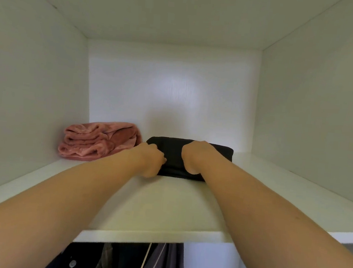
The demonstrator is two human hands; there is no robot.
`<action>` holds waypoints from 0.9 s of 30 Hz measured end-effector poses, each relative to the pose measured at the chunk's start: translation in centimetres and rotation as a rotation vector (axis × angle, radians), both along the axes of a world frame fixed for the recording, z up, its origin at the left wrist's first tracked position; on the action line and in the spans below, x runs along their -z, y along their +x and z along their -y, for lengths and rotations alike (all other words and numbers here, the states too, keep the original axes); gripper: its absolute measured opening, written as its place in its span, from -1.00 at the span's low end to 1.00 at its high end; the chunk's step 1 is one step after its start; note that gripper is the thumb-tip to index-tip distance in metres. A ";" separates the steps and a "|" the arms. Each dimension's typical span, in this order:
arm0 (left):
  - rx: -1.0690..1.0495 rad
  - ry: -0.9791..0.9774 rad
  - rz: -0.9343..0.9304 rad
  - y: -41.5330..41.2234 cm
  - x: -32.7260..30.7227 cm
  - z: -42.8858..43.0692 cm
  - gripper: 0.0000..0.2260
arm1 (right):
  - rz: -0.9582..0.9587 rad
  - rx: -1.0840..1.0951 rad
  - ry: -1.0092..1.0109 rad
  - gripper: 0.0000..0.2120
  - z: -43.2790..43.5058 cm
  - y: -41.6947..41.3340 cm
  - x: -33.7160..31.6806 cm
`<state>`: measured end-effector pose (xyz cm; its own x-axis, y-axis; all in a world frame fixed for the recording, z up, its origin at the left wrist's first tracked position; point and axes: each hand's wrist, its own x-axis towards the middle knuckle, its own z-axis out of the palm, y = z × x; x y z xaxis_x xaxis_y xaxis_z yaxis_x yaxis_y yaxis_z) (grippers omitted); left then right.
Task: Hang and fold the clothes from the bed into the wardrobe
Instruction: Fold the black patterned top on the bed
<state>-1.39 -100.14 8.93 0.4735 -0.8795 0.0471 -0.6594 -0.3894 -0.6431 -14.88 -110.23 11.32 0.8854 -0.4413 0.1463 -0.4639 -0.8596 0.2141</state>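
The folded black garment (174, 153) is lying mid-way along the wardrobe shelf (165, 207). The left grip (151, 160) is curling round its near left edge and the right grip (192, 156) is clasping its top. A folded pink garment (100, 141) is sitting just left.

- Pink plush cloth (100, 141): loosely folded in soft, uneven layers; lies on the shelf (165, 207) at its back left, near the left wall.
- Dark garments (117, 261): hang below the shelf's front edge; only their upper parts show.
- Round pale button (72, 263): sits on the leftmost dark garment.
- Grey-violet garment (169, 263): hangs to the right of the dark ones.
- Thin pale slanted line (145, 259): runs between them; hanger or cord, cannot tell.
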 end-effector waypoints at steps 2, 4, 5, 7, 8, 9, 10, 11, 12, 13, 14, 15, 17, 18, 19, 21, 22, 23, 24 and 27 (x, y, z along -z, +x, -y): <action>-0.065 0.027 -0.063 2.1 -0.3 1.9 -0.57 | -0.002 0.005 0.027 -0.63 1.4 2.5 0.3; -0.120 0.031 -0.103 3.7 -0.4 3.5 -0.59 | -0.017 0.011 0.095 -0.65 2.7 4.7 0.7; -0.136 0.022 -0.104 4.4 -0.4 4.2 -0.58 | -0.024 0.018 0.133 -0.67 3.3 5.7 0.7; -0.160 0.007 -0.105 5.5 -0.2 5.2 -0.53 | -0.037 0.021 0.182 -0.68 4.5 7.6 0.6; -0.175 0.001 -0.116 5.9 0.0 5.4 -0.49 | -0.045 0.014 0.198 -0.67 5.0 8.4 0.5; -0.189 -0.005 -0.128 6.2 0.0 5.6 -0.46 | -0.046 0.002 0.210 -0.66 5.6 9.1 0.6; -0.201 -0.011 -0.143 6.7 0.1 5.6 -0.44 | -0.029 -0.015 0.220 -0.66 6.3 9.7 0.9; -0.211 -0.022 -0.160 7.3 0.3 5.6 -0.42 | -0.002 -0.032 0.231 -0.67 6.8 10.2 1.2; -0.215 -0.043 -0.173 7.9 0.7 5.6 -0.41 | 0.027 -0.048 0.242 -0.67 7.3 10.7 1.7; -0.212 -0.072 -0.183 8.4 1.0 5.5 -0.41 | 0.057 -0.064 0.250 -0.65 7.8 11.0 2.3; -0.198 -0.108 -0.189 8.9 1.5 5.3 -0.43 | 0.088 -0.075 0.257 -0.60 8.4 11.4 2.9; -0.176 -0.144 -0.190 9.4 2.0 5.1 -0.45 | 0.110 -0.079 0.262 -0.54 8.8 11.7 3.5; -0.141 -0.218 -0.205 10.1 2.6 4.7 -0.47 | 0.134 -0.084 0.277 -0.46 9.3 12.2 4.1; -0.129 -0.254 -0.213 10.2 2.7 4.5 -0.48 | 0.140 -0.090 0.287 -0.45 9.6 12.4 4.2; -0.117 -0.290 -0.216 10.2 2.7 4.4 -0.48 | 0.148 -0.092 0.290 -0.45 9.7 12.3 4.3; -0.086 -0.377 -0.220 9.9 2.9 4.2 -0.50 | 0.175 -0.098 0.269 -0.49 10.1 12.4 4.7; -0.060 -0.440 -0.218 9.8 3.1 4.0 -0.52 | 0.199 -0.109 0.244 -0.53 10.1 12.5 5.0; -0.021 -0.520 -0.209 9.5 3.2 3.8 -0.55 | 0.228 -0.117 0.210 -0.58 10.0 12.5 5.2; 0.027 -0.606 -0.191 9.4 3.3 3.5 -0.59 | 0.287 -0.130 0.176 -0.65 9.9 12.5 5.3; 0.141 -0.779 -0.114 8.4 3.2 2.8 -0.72 | 0.572 -0.138 0.066 -0.82 8.5 12.0 4.5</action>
